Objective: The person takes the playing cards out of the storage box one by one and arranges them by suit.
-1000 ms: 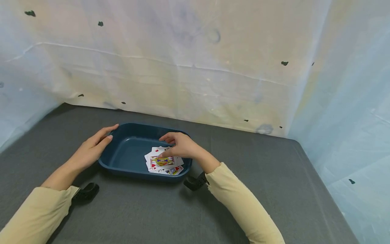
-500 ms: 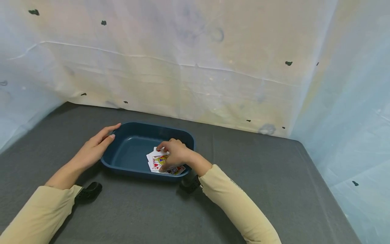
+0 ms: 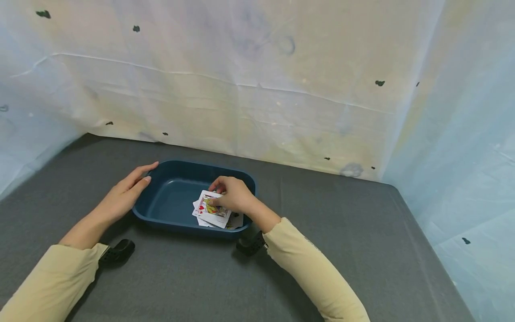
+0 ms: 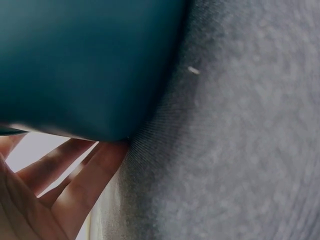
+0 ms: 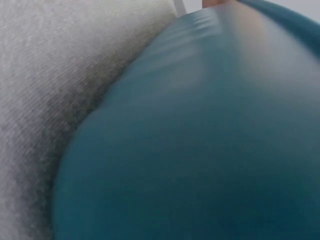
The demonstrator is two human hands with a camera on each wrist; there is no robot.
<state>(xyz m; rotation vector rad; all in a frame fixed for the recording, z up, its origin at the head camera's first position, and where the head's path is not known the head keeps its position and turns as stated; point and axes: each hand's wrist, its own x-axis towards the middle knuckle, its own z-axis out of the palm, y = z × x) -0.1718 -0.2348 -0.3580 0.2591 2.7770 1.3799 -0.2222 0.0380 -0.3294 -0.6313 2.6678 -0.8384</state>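
Observation:
In the head view, a dark blue plastic basin (image 3: 170,201) stands on the grey table. My left hand (image 3: 124,190) lies against its left end, thumb at the rim; in the left wrist view the straight fingers (image 4: 87,185) touch the outer wall. My right hand (image 3: 235,194) reaches over the right end and pinches a playing card (image 3: 206,208), a face card with a red heart, thumb on its front. The card is tilted above other playing cards (image 3: 236,221) on the basin's floor, partly covering them. In the right wrist view the basin's outer wall (image 5: 190,150) hides the cards.
The grey cloth-covered table (image 3: 322,250) extends around the basin. Behind it hangs a pale, stained sheet (image 3: 257,89) with dark spots, and a bluish sheet (image 3: 462,156) hangs at the right. A black wrist device (image 3: 250,243) sits under the right wrist, close to the basin.
My right hand has closed on the top face card and turned it, so it now sits tilted over the other cards. My left hand stays at the basin's left end.

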